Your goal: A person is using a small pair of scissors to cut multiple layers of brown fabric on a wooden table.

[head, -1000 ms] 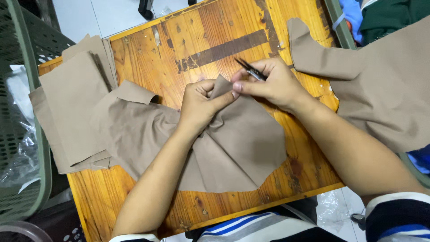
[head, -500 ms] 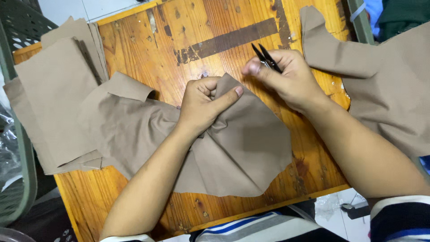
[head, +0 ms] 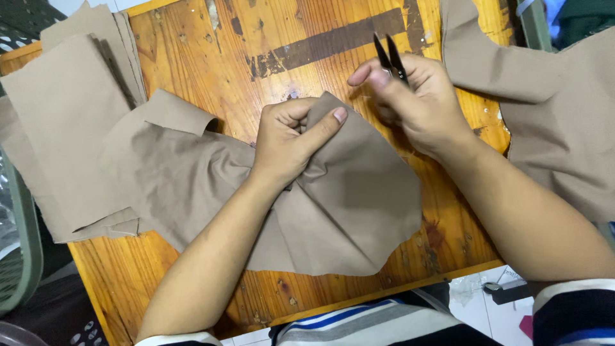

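Observation:
A tan piece of cloth [head: 346,205] lies bunched on a worn wooden table [head: 192,57]. My left hand [head: 291,141] pinches a raised fold of this cloth between thumb and fingers at the table's middle. Just to the right, my right hand [head: 413,102] holds small black thread snips [head: 389,56], their blades pointing up and away from the cloth. The two hands are a short gap apart.
A stack of tan cloth pieces [head: 64,128] lies at the left, overhanging the table edge. Another tan piece [head: 551,96] covers the right side. A green plastic basket [head: 19,256] stands at the far left. Tiled floor shows below the near edge.
My right hand has drawn up and to the right, away from the cloth fold, with the snips now pointing upward. My left hand keeps its pinch on the fold.

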